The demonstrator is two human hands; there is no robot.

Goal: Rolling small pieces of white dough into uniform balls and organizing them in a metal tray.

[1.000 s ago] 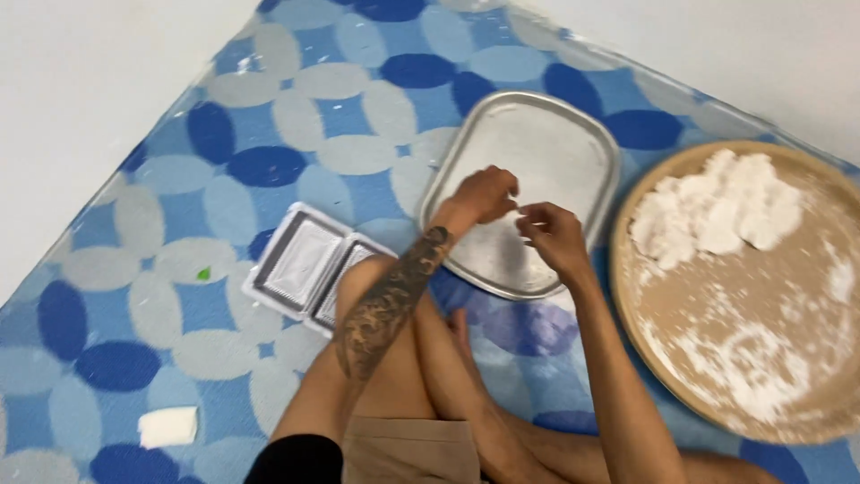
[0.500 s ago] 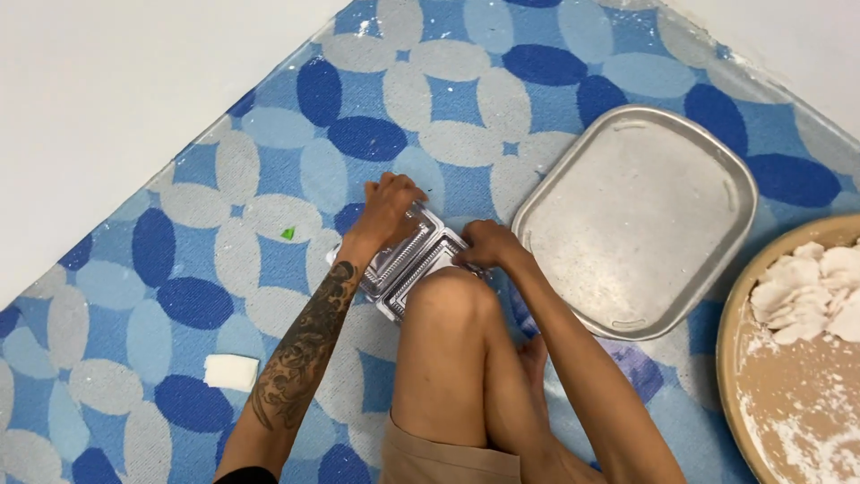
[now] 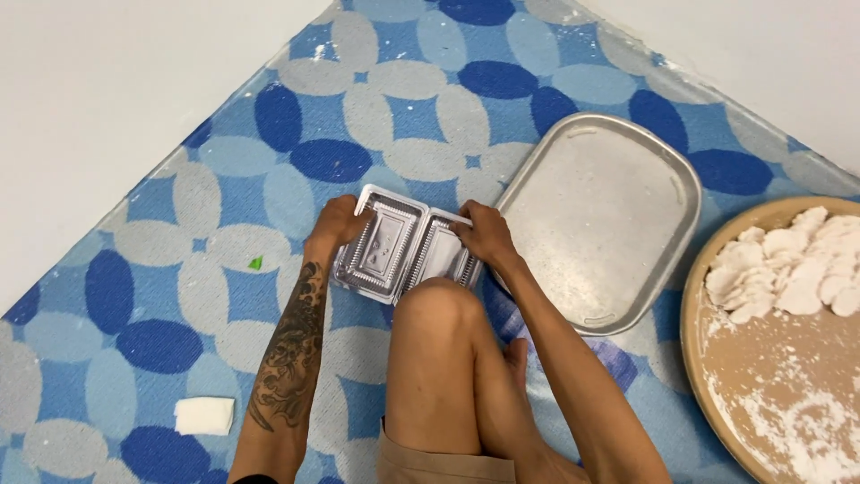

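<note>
Two bare hands are gripping a clear plastic hinged container [image 3: 405, 251], lying open at frame centre on the blue patterned mat [image 3: 134, 296], just beyond the person's raised knee [image 3: 439, 309]. Left hand [image 3: 339, 224] is closing on the container's left edge, fingers curling over the rim; right hand [image 3: 484, 235] is pressing down on the right half, fingers spread across it. Hands are sitting apart, one at each end. Thin plastic is looking flimsy: uneven squeezing could be buckling or cracking a wall, and a pull from one side alone could be straining the hinge between the halves. The knee is crowding the near edge, so any drag toward the body could be catching on it. Lower left, a small white square piece [image 3: 204, 416] is lying on the mat, well apart. A tiny green scrap [image 3: 256, 263] is resting left of the left wrist. Right of the container, almost touching the right hand, an empty metal tray [image 3: 600, 220] is sitting, leaving little room on that side. Far right, a round wooden board [image 3: 770, 394] is carrying white dough pieces [image 3: 788, 269] and loose flour, which a careless elbow could be scattering.
</note>
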